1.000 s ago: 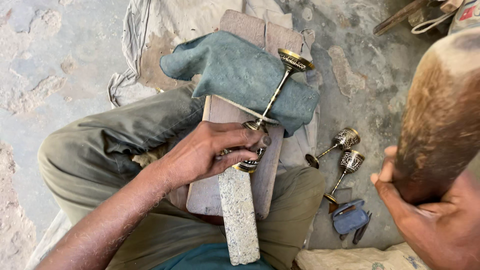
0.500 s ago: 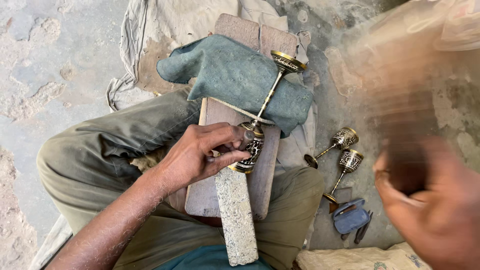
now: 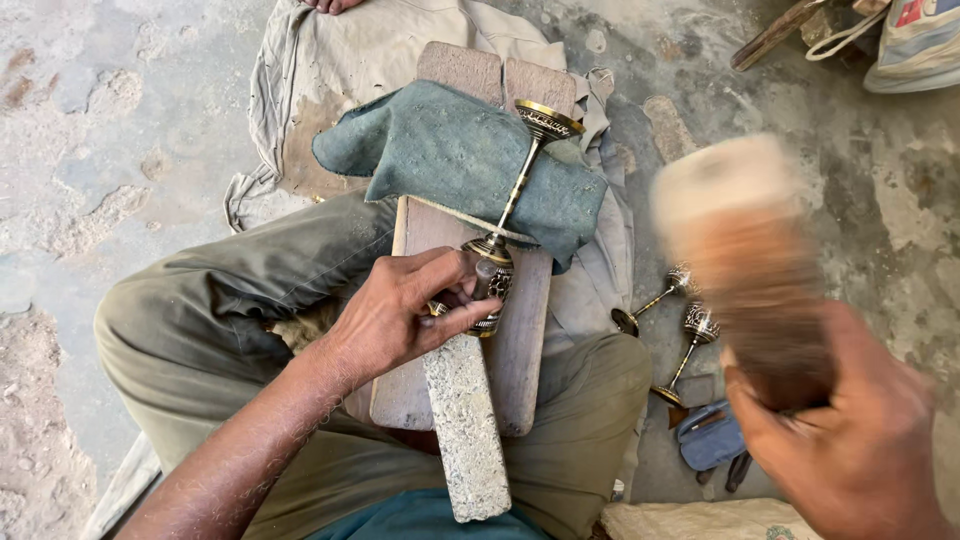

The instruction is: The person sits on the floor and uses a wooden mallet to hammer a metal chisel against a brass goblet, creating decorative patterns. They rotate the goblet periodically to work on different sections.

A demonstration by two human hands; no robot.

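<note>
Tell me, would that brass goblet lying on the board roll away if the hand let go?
Probably a little. The brass goblet lies on its side on a thin stem with round ends, so it could roll in an arc. The blue-green cloth under the stem likely slows it. It looks like stiff metal, fairly heavy for its size; the left hand pins it.

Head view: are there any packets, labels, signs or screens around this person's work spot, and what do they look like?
Bag or packet: top right corner on the ground, pale fabric-like body with a red and blue patch, cut off by the frame.
No signs or screens show.
</note>
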